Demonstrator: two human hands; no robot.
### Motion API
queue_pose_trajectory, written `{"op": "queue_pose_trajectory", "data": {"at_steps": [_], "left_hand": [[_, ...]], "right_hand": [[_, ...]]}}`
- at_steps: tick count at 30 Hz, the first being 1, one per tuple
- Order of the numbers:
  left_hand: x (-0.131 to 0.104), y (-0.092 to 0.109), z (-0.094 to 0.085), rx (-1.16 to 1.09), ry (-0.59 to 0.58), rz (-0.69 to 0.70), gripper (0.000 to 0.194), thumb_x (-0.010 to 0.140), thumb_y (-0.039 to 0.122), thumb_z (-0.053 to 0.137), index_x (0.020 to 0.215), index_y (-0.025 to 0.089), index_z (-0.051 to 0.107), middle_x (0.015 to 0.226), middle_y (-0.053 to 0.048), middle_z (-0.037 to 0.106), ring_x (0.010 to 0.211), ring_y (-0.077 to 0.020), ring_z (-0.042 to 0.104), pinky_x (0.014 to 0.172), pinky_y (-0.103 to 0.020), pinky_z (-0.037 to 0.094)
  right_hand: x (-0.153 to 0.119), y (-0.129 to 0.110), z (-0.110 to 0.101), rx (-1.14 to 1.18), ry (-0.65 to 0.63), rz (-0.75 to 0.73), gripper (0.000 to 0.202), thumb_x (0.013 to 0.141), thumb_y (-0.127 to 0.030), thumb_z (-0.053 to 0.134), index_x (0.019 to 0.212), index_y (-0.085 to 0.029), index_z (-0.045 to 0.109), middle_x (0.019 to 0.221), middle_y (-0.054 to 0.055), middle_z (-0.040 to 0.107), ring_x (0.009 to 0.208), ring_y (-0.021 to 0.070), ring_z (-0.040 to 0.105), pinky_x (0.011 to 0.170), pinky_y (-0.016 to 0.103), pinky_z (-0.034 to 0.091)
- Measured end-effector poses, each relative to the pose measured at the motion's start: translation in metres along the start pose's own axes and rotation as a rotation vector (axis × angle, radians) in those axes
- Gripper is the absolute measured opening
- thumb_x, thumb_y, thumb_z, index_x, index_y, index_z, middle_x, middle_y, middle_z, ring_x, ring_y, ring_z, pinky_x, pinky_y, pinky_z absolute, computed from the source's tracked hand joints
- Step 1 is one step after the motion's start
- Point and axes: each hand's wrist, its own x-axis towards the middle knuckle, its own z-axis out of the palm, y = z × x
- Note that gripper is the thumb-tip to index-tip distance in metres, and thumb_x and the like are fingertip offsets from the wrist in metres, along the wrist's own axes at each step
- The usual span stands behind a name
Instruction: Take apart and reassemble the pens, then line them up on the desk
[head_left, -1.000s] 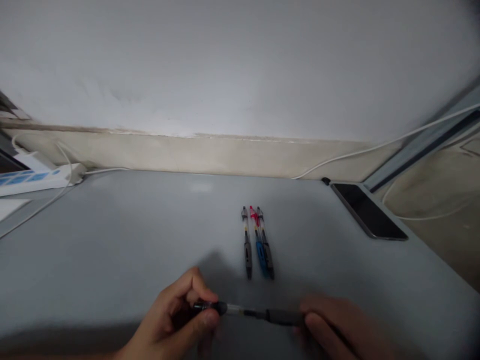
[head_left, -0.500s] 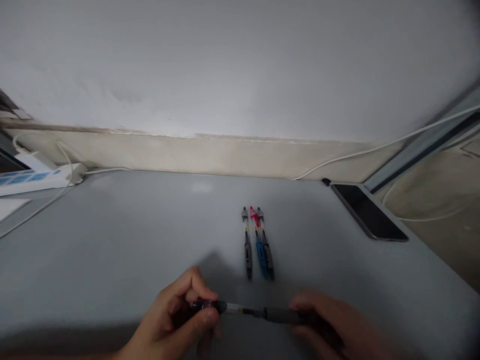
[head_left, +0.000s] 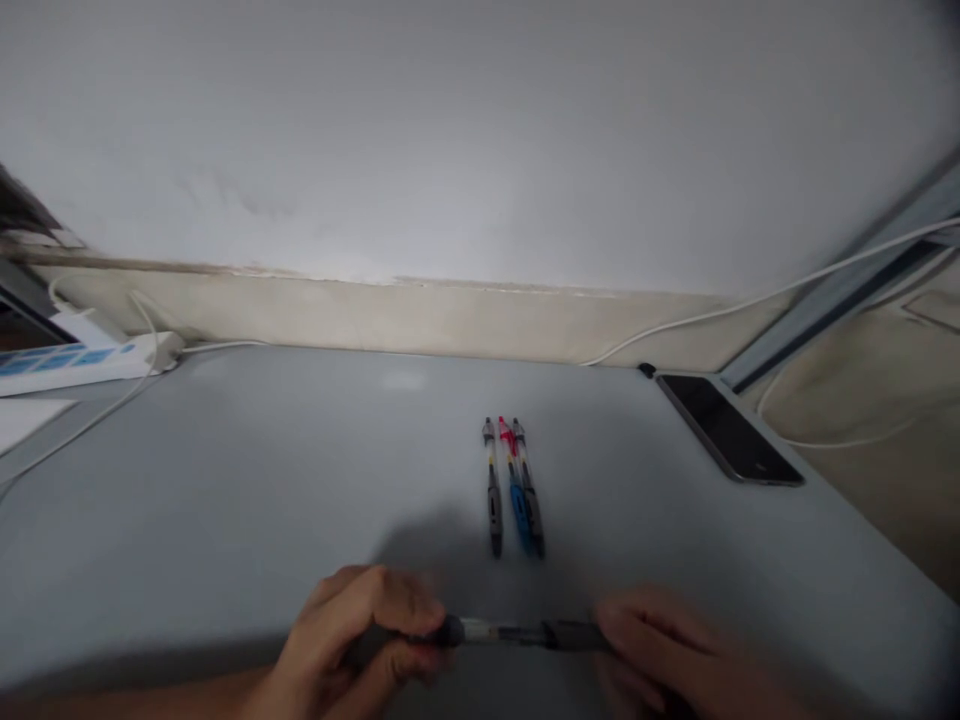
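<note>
A pen with a clear barrel and dark ends lies level between my two hands near the bottom of the view. My left hand pinches its dark left end between thumb and fingers. Around the dark grip at the right end, the fingers of my right hand are closed, somewhat blurred. Beyond the hands, a grey-and-black pen lies on the grey table. Just right of it are a pen with a red top and blue grip and another grey-and-black pen, close together.
A phone lies at the table's right edge, with a small black object beside it. At the far left are a white power strip and cables. A wall rises behind the table, and a white cable runs along the right.
Both hands have shifted slightly right with the pen. My left fingers have closed further over its left end. The camera view has moved a little.
</note>
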Motion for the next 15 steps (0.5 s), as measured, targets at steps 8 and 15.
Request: {"op": "queue_pose_trajectory", "data": {"at_steps": [8,15], "left_hand": [[0.022,-0.004,0.012,-0.212,0.032,-0.241,0.016,0.082,0.028,0.081,0.088,0.021,0.069,0.072,0.001,0.062,0.063,-0.011,0.056,0.057,-0.019,0.043],[0.047,-0.011,0.003,-0.456,0.056,-0.237,0.019,0.088,0.031,0.076,0.098,0.019,0.065,0.092,-0.004,0.073,0.088,-0.017,0.07,0.082,-0.029,0.053]], "right_hand": [[0.001,-0.01,0.006,-0.231,0.136,-0.197,0.055,0.092,-0.071,0.046,0.078,-0.029,0.078,0.07,0.003,0.072,0.066,0.0209,0.067,0.066,0.029,0.054],[0.007,-0.005,0.009,-0.353,0.272,-0.405,0.024,0.096,-0.043,0.057,0.109,-0.04,0.077,0.083,-0.003,0.08,0.079,0.0212,0.074,0.079,0.029,0.057]]}}
